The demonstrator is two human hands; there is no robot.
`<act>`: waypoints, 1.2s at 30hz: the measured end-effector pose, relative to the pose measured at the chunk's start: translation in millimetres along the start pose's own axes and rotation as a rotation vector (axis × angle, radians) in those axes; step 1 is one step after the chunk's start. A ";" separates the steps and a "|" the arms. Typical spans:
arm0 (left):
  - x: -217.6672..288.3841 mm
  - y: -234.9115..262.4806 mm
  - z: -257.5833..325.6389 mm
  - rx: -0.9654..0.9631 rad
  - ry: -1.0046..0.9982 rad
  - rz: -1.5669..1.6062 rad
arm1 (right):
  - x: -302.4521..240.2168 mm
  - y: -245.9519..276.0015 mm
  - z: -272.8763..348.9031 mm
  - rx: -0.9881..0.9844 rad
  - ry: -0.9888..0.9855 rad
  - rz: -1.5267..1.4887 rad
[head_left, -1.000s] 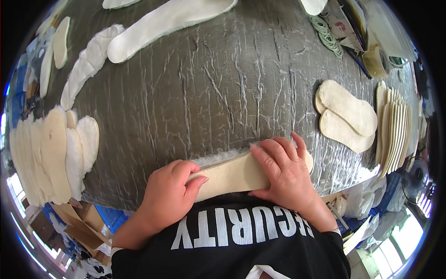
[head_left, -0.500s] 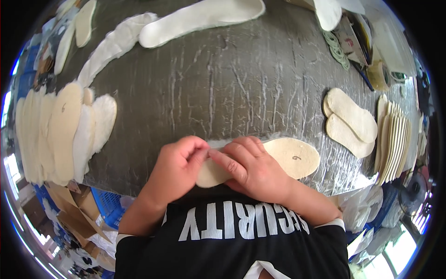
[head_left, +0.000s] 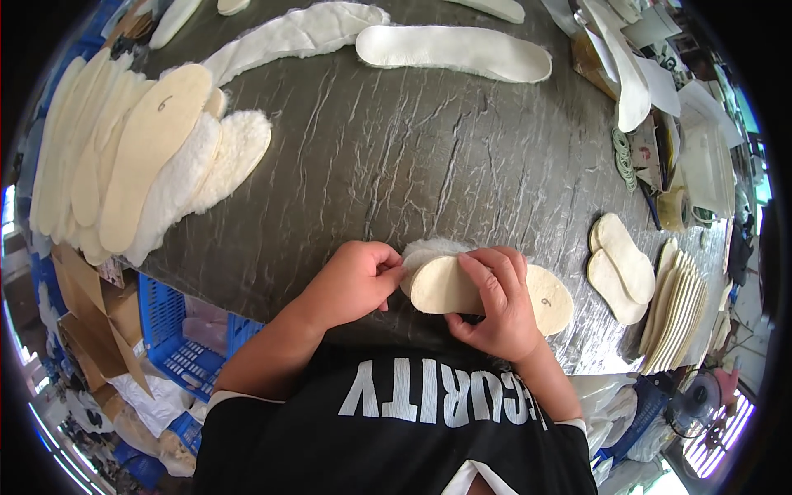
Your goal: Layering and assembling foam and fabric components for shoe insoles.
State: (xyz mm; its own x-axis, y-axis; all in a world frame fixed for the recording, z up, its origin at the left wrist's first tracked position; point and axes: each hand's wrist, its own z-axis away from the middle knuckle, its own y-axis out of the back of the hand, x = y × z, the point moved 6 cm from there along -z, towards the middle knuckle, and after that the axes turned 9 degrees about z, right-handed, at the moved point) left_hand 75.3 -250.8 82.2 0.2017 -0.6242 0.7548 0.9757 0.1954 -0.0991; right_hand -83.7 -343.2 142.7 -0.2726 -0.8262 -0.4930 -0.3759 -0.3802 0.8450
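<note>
- Since half a second ago, the left hand [head_left: 355, 285] is moving away from the right hand [head_left: 505, 309] and is now sitting by the insole's left end.
- I am seeing the right hand holding the middle of the insole [head_left: 445, 285], thumb on the near side, fingers on the far side.
- The left thumb and finger are sitting close together by the fluffy layer [head_left: 437, 246]; I can't tell if they are pinching it.
- The insole is resting at the near side of the table [head_left: 371, 165], with fluff peeking out behind it.
- I am guessing this one is partly done. The pile [head_left: 157, 165] on the left is looking finished; the stack [head_left: 676, 313] on the right is maybe waiting.
- A small dark mark [head_left: 547, 302] is showing on the insole, and big white letters are crossing the black shirt [head_left: 396, 458]. I am spotting no brand on the insole.
</note>
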 end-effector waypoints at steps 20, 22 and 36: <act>15.5 -5.7 -1.4 -0.091 -0.071 0.166 | 7.2 0.8 0.0 -0.014 -0.111 0.006; 15.8 -6.7 -0.2 -0.083 -0.079 0.152 | 7.2 0.1 0.6 -0.019 -0.106 -0.002; 22.6 -10.8 4.0 -0.104 -0.139 0.113 | 9.3 -2.0 2.5 -0.020 -0.106 0.004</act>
State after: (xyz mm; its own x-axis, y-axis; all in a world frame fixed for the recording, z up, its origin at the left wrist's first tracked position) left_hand 69.1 -264.0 103.0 0.3037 -0.4907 0.8167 0.9525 0.1743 -0.2495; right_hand -87.7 -349.1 135.9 -0.3666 -0.7794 -0.5080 -0.3573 -0.3861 0.8504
